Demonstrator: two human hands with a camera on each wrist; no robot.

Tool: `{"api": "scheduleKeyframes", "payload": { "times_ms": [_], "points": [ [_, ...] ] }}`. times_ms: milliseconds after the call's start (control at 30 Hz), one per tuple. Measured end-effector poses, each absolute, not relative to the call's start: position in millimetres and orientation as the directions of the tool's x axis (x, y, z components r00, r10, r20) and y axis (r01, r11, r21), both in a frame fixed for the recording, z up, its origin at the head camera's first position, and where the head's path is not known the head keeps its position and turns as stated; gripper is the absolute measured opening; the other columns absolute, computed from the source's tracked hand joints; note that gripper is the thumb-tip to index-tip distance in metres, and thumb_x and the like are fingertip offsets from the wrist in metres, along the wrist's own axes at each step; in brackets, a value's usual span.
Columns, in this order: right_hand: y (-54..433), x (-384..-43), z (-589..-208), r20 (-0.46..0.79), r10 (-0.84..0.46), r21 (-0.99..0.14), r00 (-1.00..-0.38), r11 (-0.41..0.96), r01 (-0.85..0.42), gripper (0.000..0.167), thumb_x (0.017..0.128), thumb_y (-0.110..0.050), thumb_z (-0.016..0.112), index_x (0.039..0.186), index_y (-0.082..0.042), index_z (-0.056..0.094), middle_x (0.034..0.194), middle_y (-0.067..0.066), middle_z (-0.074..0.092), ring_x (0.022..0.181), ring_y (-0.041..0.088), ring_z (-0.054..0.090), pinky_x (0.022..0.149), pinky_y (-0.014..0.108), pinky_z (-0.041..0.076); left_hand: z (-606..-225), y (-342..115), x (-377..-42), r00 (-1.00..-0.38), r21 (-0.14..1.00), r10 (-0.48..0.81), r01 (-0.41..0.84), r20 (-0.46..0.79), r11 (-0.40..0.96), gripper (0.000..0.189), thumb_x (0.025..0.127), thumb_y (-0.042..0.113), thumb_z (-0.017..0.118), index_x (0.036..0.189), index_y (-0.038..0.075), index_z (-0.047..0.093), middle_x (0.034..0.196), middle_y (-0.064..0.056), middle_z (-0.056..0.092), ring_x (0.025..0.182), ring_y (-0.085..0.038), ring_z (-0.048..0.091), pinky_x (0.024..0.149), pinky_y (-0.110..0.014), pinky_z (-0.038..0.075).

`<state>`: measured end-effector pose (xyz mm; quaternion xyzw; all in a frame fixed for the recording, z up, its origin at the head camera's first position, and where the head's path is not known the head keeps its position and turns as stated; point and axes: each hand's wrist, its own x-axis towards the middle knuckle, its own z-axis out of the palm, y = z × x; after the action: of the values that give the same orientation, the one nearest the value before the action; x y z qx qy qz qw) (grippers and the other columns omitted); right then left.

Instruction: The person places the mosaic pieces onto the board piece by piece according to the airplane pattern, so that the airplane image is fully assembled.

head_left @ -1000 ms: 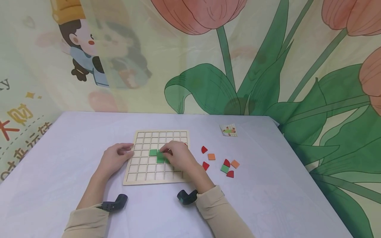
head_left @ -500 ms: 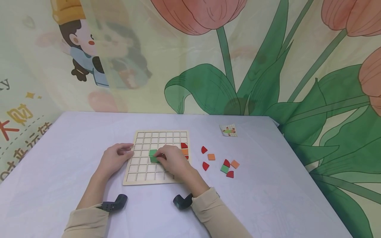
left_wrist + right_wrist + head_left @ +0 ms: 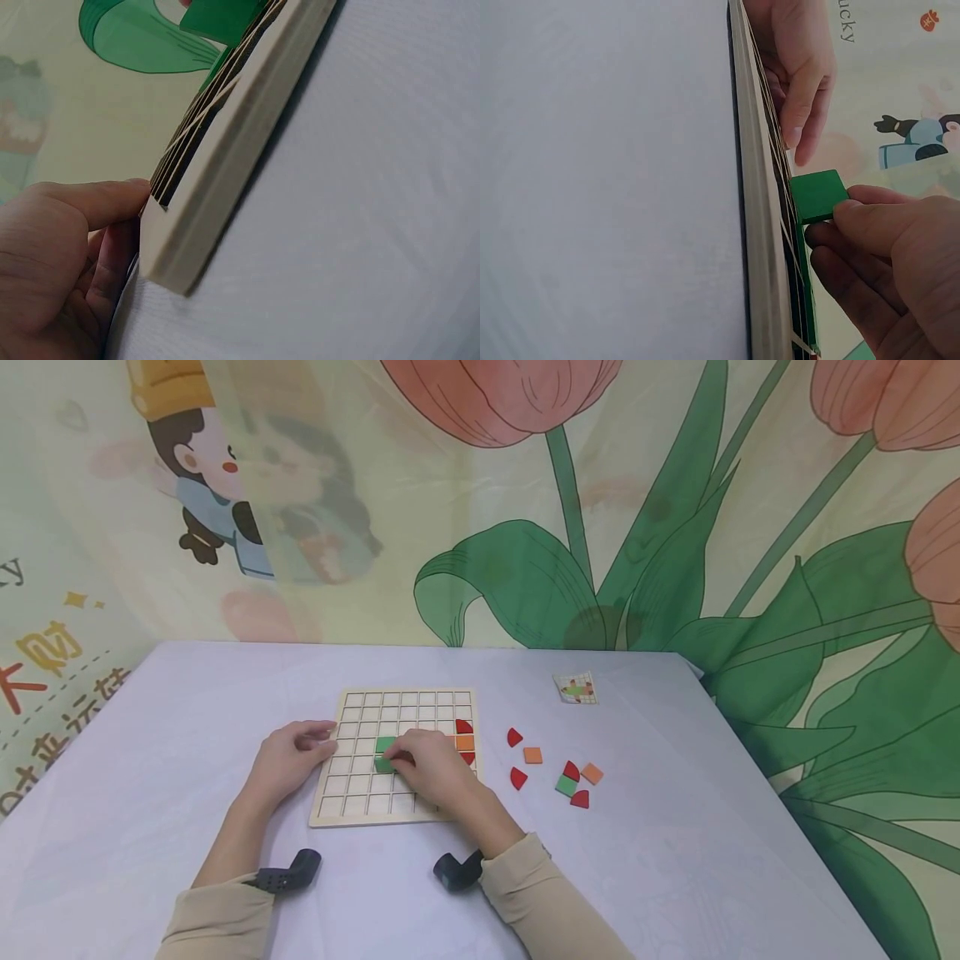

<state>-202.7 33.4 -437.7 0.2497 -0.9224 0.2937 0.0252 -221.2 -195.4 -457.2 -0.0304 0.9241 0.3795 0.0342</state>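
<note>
- A green square (image 3: 819, 195) was tilted over the grid board (image 3: 367, 785);
- the right hand (image 3: 435, 766) pinched it between thumb and fingertips;
- the left hand (image 3: 288, 758), fingers loosely bent, touched the board's left edge;
- red quarter-circles (image 3: 514, 737) lay right of it.

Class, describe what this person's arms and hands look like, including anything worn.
The left hand and right hand wear no gloves. The left sleeve and right sleeve are plain beige, ending on the forearms. Black, elbow-shaped devices jut out by both cuffs; no cables show.
</note>
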Motion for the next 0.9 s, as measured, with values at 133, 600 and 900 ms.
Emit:
{"api": "scheduleKeyframes", "payload": {
  "times_ms": [133, 600, 900],
  "points": [
    [33.5, -202.8, -439.3, 0.213, -0.453, -0.512, -0.866, 0.703, -0.494, 0.011, 0.086, -0.017, 0.070, 0.096, -0.019, 0.074, 0.093, -0.010, 0.069, 0.084, 0.000, 0.060, 0.075, 0.010, 0.046, -456.4, -194.6, -220.8, -0.996, 0.696, -0.031, -0.081, -0.084, 0.713, 0.045, 0.091, 0.028, 0.061, 0.132, 0.010, 0.055, 0.122, -0.017, 0.060, 0.106, -0.030, 0.056, 0.085, -0.043, 0.044],
    [32.6, -202.3, -439.0, 0.232, -0.457, -0.493, -0.859, 0.706, -0.508, 0.010, 0.087, -0.018, 0.069, 0.095, -0.020, 0.074, 0.094, -0.010, 0.070, 0.088, -0.001, 0.063, 0.078, 0.010, 0.047, -452.0, -192.9, -219.7, -0.995, 0.698, -0.033, -0.090, -0.096, 0.710, 0.046, 0.091, 0.029, 0.062, 0.132, 0.010, 0.054, 0.121, -0.016, 0.060, 0.106, -0.030, 0.056, 0.086, -0.044, 0.043],
    [32.7, -203.2, -441.3, 0.252, -0.455, -0.482, -0.854, 0.707, -0.518, 0.009, 0.087, -0.016, 0.069, 0.094, -0.020, 0.074, 0.092, -0.010, 0.069, 0.086, -0.001, 0.062, 0.076, 0.009, 0.046, -454.7, -193.3, -220.0, -0.995, 0.700, -0.036, -0.087, -0.088, 0.709, 0.046, 0.092, 0.029, 0.060, 0.133, 0.010, 0.054, 0.122, -0.017, 0.060, 0.107, -0.031, 0.057, 0.087, -0.046, 0.044]
  ]
}}
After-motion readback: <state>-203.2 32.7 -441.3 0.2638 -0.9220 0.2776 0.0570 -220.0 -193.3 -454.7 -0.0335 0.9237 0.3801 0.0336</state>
